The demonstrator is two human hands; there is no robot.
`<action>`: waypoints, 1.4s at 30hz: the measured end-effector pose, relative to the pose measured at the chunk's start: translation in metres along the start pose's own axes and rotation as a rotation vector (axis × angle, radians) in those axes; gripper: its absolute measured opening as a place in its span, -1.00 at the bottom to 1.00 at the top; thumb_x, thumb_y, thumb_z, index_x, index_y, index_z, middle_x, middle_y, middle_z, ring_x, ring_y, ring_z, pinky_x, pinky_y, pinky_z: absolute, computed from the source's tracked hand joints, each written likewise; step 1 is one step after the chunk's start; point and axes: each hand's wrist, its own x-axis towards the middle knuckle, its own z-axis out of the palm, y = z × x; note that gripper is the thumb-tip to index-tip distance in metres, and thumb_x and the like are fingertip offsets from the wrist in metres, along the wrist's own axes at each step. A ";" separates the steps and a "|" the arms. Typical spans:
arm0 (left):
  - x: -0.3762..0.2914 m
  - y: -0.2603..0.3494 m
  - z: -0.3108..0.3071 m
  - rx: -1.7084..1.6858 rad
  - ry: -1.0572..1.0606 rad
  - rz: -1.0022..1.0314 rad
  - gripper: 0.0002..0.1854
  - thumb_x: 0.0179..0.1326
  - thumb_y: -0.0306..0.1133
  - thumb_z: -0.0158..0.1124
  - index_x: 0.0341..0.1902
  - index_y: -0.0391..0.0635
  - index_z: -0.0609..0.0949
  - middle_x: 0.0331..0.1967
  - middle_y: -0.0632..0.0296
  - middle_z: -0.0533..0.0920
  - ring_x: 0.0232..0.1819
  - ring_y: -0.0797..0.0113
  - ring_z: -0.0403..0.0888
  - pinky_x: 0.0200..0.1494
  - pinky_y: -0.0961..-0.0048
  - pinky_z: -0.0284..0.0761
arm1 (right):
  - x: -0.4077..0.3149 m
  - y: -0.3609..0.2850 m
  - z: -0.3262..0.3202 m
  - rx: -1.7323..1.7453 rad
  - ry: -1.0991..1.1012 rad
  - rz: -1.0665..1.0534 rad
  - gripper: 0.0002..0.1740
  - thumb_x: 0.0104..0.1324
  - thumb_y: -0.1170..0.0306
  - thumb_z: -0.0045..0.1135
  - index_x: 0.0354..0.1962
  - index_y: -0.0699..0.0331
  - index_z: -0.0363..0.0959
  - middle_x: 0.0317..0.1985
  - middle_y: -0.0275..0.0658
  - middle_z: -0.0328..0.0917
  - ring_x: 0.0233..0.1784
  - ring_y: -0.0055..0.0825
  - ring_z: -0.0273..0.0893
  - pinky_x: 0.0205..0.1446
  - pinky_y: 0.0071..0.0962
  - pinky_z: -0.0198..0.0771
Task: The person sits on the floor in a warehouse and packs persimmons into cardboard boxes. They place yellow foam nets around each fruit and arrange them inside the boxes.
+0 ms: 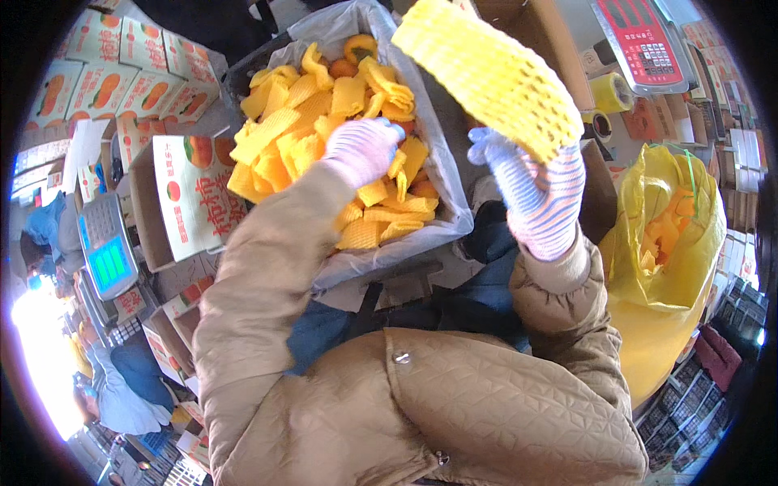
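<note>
Before me stands a crate lined with clear plastic film (453,200), heaped with flattened yellow-orange foam net sleeves (285,130). A few orange fruits, which look like persimmons (344,68), show among them. My left hand (364,149), in a striped knit glove, reaches into the heap with its fingers curled down beside an orange fruit. Whether it grips anything is hidden. Right of the crate, my right hand (541,188), gloved alike, holds up a pale yellow foam net sleeve (492,76) by its lower end. The sleeve slants up over the crate's far right corner.
An open printed carton (194,194) sits left of the crate, with stacked fruit cartons (121,73) behind. A yellow sack (662,304) of foam sleeves stands at my right. Rolls of tape (611,94) and a red scale (641,48) lie beyond. Another person (124,389) is at left.
</note>
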 end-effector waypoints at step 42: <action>-0.150 0.037 -0.032 -0.610 0.967 -0.065 -0.85 0.14 -0.41 0.30 -0.29 -0.17 0.53 -0.52 0.15 0.57 -0.51 0.24 0.57 -0.40 0.34 0.48 | 0.010 0.045 0.099 -0.162 -0.445 -0.100 -0.27 -0.01 0.36 0.44 0.04 0.20 0.14 0.00 -0.23 0.33 0.04 -0.44 0.40 0.16 -0.41 0.37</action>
